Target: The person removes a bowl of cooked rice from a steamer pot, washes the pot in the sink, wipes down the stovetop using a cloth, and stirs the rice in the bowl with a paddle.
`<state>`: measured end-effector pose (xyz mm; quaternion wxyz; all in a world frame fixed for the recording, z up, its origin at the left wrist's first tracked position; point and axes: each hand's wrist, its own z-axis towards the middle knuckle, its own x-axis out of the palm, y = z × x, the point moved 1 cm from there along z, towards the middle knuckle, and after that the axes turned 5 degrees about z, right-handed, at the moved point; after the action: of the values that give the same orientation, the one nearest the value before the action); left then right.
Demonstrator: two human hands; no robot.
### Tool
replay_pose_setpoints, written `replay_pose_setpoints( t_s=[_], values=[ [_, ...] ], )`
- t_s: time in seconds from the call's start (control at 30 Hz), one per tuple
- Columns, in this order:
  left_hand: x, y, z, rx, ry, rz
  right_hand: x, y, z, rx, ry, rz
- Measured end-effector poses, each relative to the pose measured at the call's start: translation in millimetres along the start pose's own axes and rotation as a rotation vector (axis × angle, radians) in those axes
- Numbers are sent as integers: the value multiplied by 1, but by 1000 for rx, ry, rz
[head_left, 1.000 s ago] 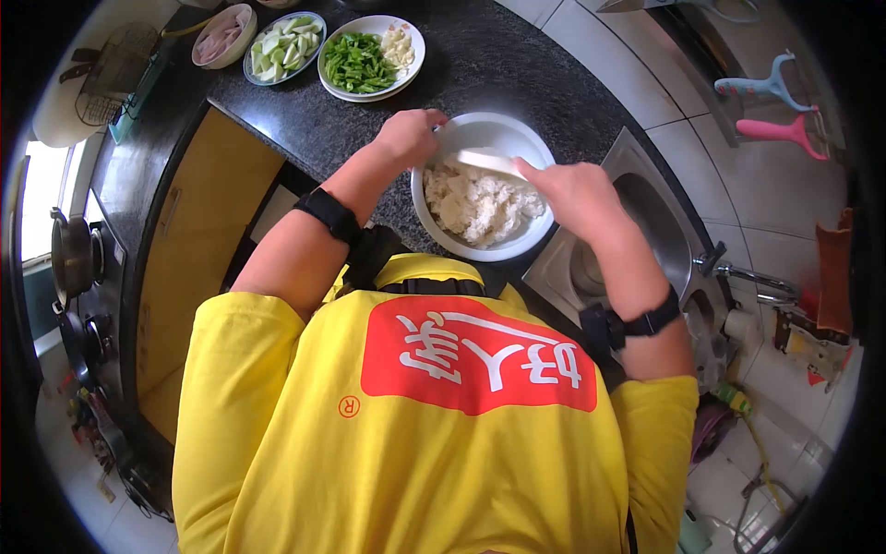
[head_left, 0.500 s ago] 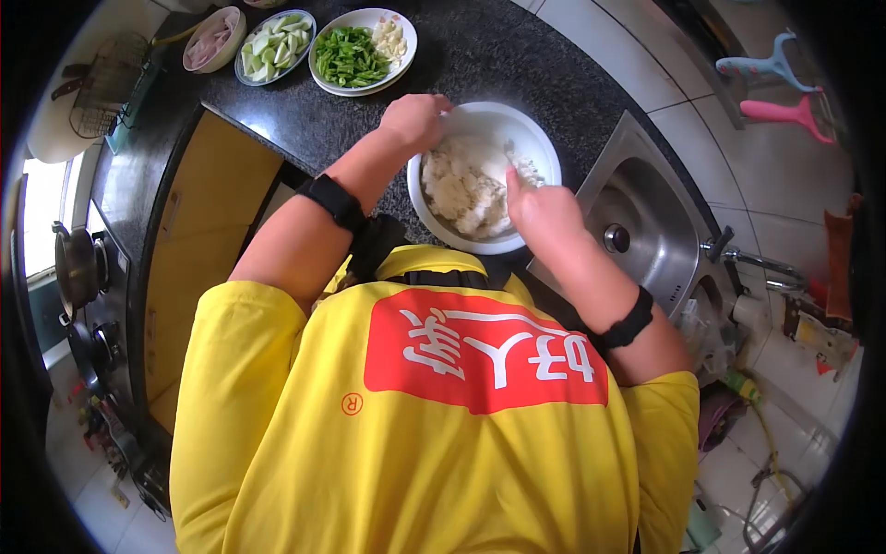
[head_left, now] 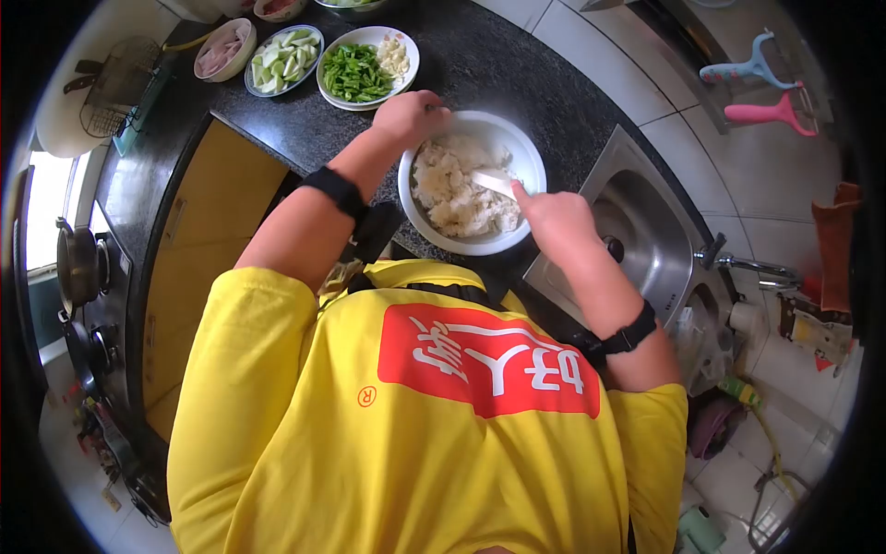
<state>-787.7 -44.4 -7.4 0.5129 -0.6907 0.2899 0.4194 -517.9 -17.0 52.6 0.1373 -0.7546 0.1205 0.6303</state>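
A round white bowl (head_left: 538, 171) of cooked rice (head_left: 461, 189) stands on the dark counter in front of me. My left hand (head_left: 413, 118) is closed on the bowl's upper left rim. In my right hand (head_left: 558, 222), the fingers are wrapped round a white rice paddle (head_left: 495, 182). Its blade reaches into the rice from the right, and its tip is partly buried. Just beyond my left hand sits a plate (head_left: 406, 83) with chopped green peppers (head_left: 355, 74) and minced garlic (head_left: 393, 57).
A plate of sliced pale-green vegetable (head_left: 284, 61) and a bowl of pale meat slices (head_left: 223, 53) stand at the back left. A steel sink (head_left: 646, 249) is to the right, with a faucet (head_left: 752, 265). Pans (head_left: 78, 263) are at far left. Blue (head_left: 743, 69) and pink (head_left: 771, 113) peelers hang upper right.
The paddle has come into clear view across the rice, and my right hand has shifted slightly right and down. My left hand stays on the rim. The whole view has tilted a little.
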Motion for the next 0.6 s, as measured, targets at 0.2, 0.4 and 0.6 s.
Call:
replay_pose_setpoints(
  t_s=[0.2,0.4,0.6],
  values=[
    [-25,22,-84,-352,464,-377,-37,-16,-18,62,-96,98],
    [13,2,-117,-553,615,-867,-21,-31,43,-60,-217,84],
    [18,-5,-115,-583,476,-931,-21,5,90,-264,-82,-109]
  ],
)
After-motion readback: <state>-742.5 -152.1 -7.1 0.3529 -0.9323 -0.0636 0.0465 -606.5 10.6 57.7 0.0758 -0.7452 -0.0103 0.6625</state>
